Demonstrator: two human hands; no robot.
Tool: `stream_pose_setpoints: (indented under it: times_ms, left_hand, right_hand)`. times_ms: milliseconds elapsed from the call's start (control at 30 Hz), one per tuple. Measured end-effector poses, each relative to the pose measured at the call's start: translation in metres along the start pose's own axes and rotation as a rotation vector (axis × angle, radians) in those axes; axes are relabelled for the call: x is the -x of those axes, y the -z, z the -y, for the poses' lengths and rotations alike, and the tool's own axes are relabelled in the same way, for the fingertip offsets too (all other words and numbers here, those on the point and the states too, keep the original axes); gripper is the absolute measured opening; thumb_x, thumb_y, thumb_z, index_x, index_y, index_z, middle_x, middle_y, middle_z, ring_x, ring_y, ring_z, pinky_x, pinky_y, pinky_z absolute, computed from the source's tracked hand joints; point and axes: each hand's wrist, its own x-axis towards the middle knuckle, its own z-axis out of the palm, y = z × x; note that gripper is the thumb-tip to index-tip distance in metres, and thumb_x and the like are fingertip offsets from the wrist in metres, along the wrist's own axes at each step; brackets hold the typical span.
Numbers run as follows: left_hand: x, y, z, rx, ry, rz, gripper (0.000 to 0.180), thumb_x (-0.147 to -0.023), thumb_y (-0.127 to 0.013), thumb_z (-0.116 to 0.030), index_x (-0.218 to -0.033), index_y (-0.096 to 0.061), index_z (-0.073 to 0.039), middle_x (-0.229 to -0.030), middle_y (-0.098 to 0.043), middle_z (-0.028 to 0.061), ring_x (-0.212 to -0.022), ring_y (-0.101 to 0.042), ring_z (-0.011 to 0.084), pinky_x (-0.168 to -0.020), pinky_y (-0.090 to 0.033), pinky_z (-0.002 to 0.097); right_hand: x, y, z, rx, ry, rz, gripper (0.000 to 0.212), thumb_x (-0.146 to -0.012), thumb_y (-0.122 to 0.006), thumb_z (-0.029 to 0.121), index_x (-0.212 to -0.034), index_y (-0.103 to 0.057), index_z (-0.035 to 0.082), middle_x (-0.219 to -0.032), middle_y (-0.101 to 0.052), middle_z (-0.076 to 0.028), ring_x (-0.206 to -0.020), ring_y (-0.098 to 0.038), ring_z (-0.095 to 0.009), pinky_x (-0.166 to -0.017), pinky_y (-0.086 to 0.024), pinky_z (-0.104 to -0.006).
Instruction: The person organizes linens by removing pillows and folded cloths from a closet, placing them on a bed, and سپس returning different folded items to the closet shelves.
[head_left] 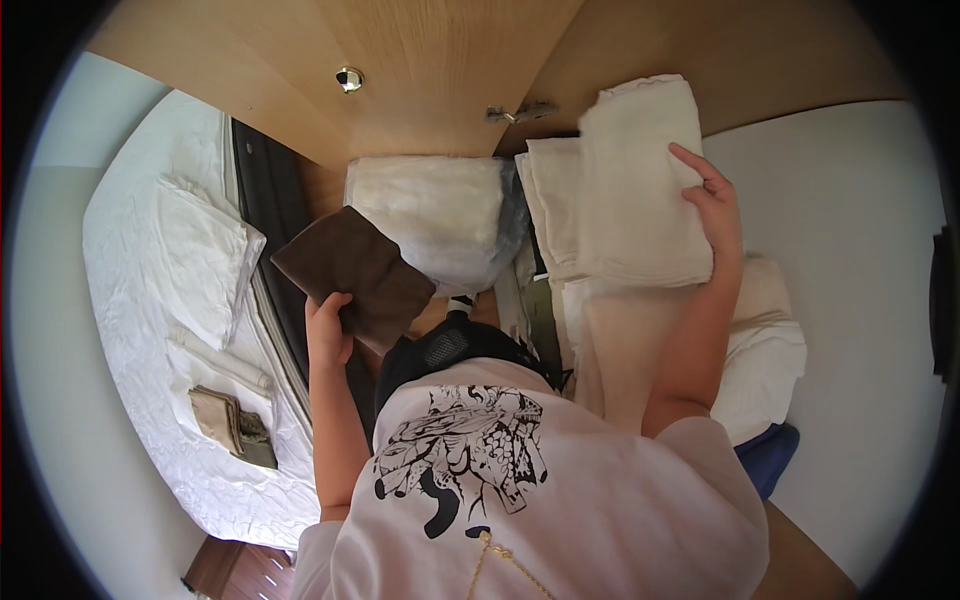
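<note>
My left hand (328, 328) is closed on the lower left side of a dark brown folded cloth (355, 272), with the thumb on top. The brown cloth hangs tilted in front of a white folded bedding bundle (430, 205) in a clear plastic bag. On the right, my right hand (712, 200) grips the right edge of a thick cream folded cloth (640, 190). Two of its fingers show against the cloth; the others are hidden. More cream folded cloths (553, 200) lie beside and partly under that one, and a pale stack (620, 340) is nearer to me.
Wooden cabinet doors (420, 60) with a round knob and a latch rise ahead. On the left, a bed with a white sheet (150, 400) carries a white pillow-like bundle (205, 265) and small brown folded cloths (228, 420). Something blue (768, 458) lies at the right.
</note>
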Motion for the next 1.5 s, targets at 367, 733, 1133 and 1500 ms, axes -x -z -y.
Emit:
stream_pose_setpoints:
  times_ms: [367,733,1133,1500]
  left_hand:
    - [0.005,0.010,-0.003,-0.053,-0.086,0.052,0.045,-0.072,-0.048,0.003,-0.117,-0.045,0.002,-0.108,-0.056,0.0127,-0.100,-0.056,0.0252,-0.087,-0.047,0.0365]
    - [0.018,0.003,-0.003,-0.056,0.022,-0.016,0.049,-0.072,-0.045,0.006,-0.121,-0.042,0.001,-0.112,-0.054,0.0130,-0.102,-0.055,0.0255,-0.088,-0.045,0.0349]
    - [0.010,0.020,0.001,-0.048,0.004,-0.019,0.045,-0.071,-0.050,0.002,-0.116,-0.046,0.000,-0.107,-0.056,0.0128,-0.100,-0.056,0.0266,-0.086,-0.047,0.0385]
    - [0.005,-0.065,-0.005,-0.055,0.121,0.210,0.048,-0.070,-0.047,0.004,-0.118,-0.044,0.001,-0.109,-0.055,0.0142,-0.100,-0.055,0.0294,-0.086,-0.048,0.0406]
  right_hand:
    - [0.012,-0.008,0.030,0.366,-0.038,-0.073,0.055,-0.069,-0.042,-0.008,-0.120,-0.057,0.007,-0.121,-0.056,-0.014,-0.108,-0.054,-0.019,-0.087,-0.044,-0.0274]
    - [-0.008,-0.199,-0.160,1.152,-0.006,-0.210,0.030,-0.080,-0.057,0.027,-0.101,-0.064,0.006,-0.124,-0.051,-0.011,-0.097,-0.053,-0.033,-0.079,-0.048,-0.0397]
    - [-0.038,-0.110,-0.184,0.320,-0.214,-0.004,0.021,-0.080,-0.058,0.011,-0.095,-0.065,0.000,-0.092,-0.065,-0.017,-0.079,-0.061,-0.030,-0.079,-0.047,-0.0314]
    - [0.003,-0.188,-0.083,-0.022,-0.308,0.370,0.051,-0.080,-0.064,0.040,-0.117,-0.056,0.007,-0.122,-0.052,-0.016,-0.112,-0.048,-0.021,-0.092,-0.040,-0.0303]
